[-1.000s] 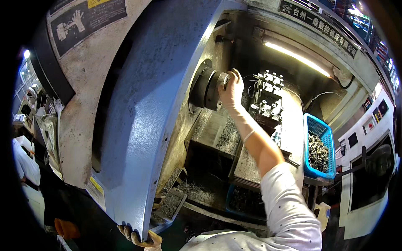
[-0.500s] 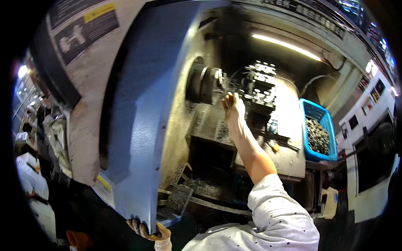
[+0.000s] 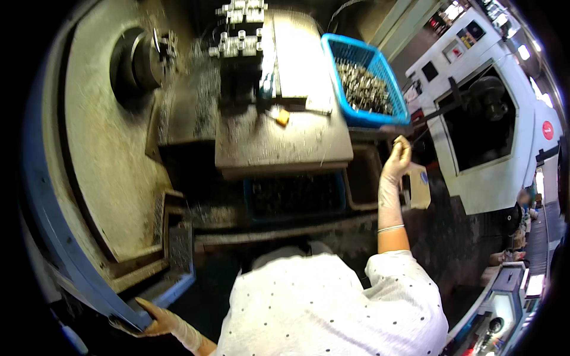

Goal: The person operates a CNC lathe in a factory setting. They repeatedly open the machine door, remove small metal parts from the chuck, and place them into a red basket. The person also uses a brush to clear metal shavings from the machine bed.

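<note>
At the lower left, my left hand [image 3: 159, 322], gloved, grips the edge of a blue machine door [image 3: 77, 267]. The thumb lies on the near side, and the fingers go behind the edge. My right hand [image 3: 396, 159], also in a thin glove, hangs just below the near end of a blue plastic basket [image 3: 399, 113]. Its fingers are bunched together, and anything between them is too small to make out. Small metal parts [image 3: 363, 86] fill much of the basket. Inside the lathe are a round chuck [image 3: 143, 64] and a tool block with bolts [image 3: 240, 44].
A small yellow-handled tool [image 3: 279, 115] lies on the lathe's metal cover [image 3: 285, 145]. Below it stands a dark bin [image 3: 252, 204] of chips. A pale jug [image 3: 419, 188] stands beyond my right wrist. Another white machine [image 3: 469, 178] stands at the right.
My right hand has come away from the chuck and moved right, down beside the basket. The view has turned right. My left hand stays on the door edge.
</note>
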Demonstrator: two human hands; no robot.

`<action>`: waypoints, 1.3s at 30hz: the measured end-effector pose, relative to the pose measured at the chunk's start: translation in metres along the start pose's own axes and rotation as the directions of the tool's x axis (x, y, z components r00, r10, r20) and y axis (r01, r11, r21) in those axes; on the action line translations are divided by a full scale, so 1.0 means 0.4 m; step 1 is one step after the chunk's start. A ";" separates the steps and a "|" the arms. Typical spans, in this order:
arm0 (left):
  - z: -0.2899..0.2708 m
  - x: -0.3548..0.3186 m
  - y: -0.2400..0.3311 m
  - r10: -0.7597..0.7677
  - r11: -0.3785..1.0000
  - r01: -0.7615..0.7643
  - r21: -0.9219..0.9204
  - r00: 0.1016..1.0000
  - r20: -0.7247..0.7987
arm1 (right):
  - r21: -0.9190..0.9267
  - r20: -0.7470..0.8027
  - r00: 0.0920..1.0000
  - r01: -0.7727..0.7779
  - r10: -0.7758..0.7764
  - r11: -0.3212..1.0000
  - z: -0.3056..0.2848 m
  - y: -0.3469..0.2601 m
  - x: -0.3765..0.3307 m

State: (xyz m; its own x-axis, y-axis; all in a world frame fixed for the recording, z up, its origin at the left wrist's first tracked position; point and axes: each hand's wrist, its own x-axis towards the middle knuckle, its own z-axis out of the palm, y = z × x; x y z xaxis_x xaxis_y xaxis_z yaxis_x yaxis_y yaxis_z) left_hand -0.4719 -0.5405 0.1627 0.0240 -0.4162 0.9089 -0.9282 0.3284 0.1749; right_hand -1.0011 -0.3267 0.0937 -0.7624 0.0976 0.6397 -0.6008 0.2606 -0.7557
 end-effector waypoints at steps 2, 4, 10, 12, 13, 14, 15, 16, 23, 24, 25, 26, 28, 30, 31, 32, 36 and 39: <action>0.005 -0.005 0.004 -0.035 0.999 0.034 -0.028 0.999 -0.031 | -0.502 0.388 0.723 -0.355 0.572 0.789 -0.012 -0.045 -0.156; 0.024 -0.018 -0.008 -0.130 0.982 0.119 -0.150 0.989 -0.065 | -0.481 0.815 0.333 -0.066 0.474 0.874 -0.014 0.101 -0.342; 0.016 -0.017 -0.003 -0.174 0.981 0.170 -0.094 0.984 -0.041 | -0.544 0.834 0.017 0.183 0.551 0.818 0.225 0.210 -0.477; 0.017 -0.015 -0.013 -0.129 0.981 0.117 -0.154 0.989 -0.075 | -0.402 0.861 -0.195 0.302 0.469 0.864 0.262 0.203 -0.497; 0.014 -0.022 -0.011 -0.141 0.978 0.123 -0.169 0.985 -0.101 | -0.317 0.850 -0.302 0.364 0.432 0.876 0.269 0.174 -0.488; 0.015 -0.026 -0.016 -0.150 0.980 0.135 -0.147 0.984 -0.098 | -0.329 0.860 -0.230 0.432 0.455 0.840 0.267 0.137 -0.488; 0.018 -0.026 -0.015 -0.162 0.980 0.149 -0.132 0.983 -0.092 | -0.329 0.860 -0.245 0.405 0.448 0.853 0.267 0.142 -0.487; 0.025 -0.018 0.000 -0.140 0.980 0.120 -0.160 0.983 -0.119 | -0.330 0.860 -0.259 0.376 0.440 0.866 0.268 0.151 -0.484; 0.026 -0.030 0.011 -0.210 0.965 0.179 -0.193 0.966 -0.153 | -0.323 0.875 -0.295 0.233 0.383 0.917 0.228 0.157 -0.461; 0.028 -0.032 0.009 -0.213 0.963 0.181 -0.199 0.965 -0.154 | -0.269 0.895 -0.266 0.321 0.359 0.908 0.217 0.153 -0.470; 0.029 -0.033 0.008 -0.216 0.962 0.183 -0.205 0.964 -0.155 | -0.213 0.913 -0.241 0.407 0.330 0.888 0.207 0.146 -0.483; 0.027 -0.035 0.013 -0.224 0.962 0.195 -0.190 0.964 -0.144 | -0.158 0.930 -0.218 0.491 0.297 0.857 0.200 0.142 -0.491; 0.028 -0.027 0.035 -0.237 0.963 0.214 -0.166 0.962 -0.133 | -0.195 0.877 -0.272 0.552 0.396 0.811 0.211 0.143 -0.494; 0.023 -0.028 0.049 -0.247 0.963 0.231 -0.141 0.962 -0.115 | -0.212 0.891 -0.243 0.526 0.385 0.824 0.213 0.158 -0.489; 0.027 -0.027 0.043 -0.255 0.962 0.240 -0.129 0.960 -0.118 | -0.205 0.930 -0.181 0.467 0.320 0.860 0.194 0.177 -0.479; 0.032 -0.037 0.019 -0.250 0.959 0.228 -0.166 0.960 -0.127 | -0.183 0.962 -0.111 0.408 0.248 0.895 0.189 0.173 -0.480; 0.021 -0.041 -0.006 -0.219 0.966 0.196 -0.170 0.968 -0.124 | -0.247 0.968 0.034 -0.017 0.247 0.969 0.186 -0.049 -0.470; 0.022 -0.051 -0.018 -0.191 0.968 0.167 -0.188 0.974 -0.119 | -0.107 0.888 -0.458 -0.299 -0.044 0.948 0.257 -0.432 -0.415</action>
State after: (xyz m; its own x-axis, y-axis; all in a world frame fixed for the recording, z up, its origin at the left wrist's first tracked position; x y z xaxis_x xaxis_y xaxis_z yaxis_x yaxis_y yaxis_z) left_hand -0.4690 -0.5417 0.1398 0.2451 -0.3674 0.8972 -0.8248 0.4073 0.3921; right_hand -0.7953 -0.4866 0.1038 0.1619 -0.9091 -0.3838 -0.3160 0.3207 -0.8929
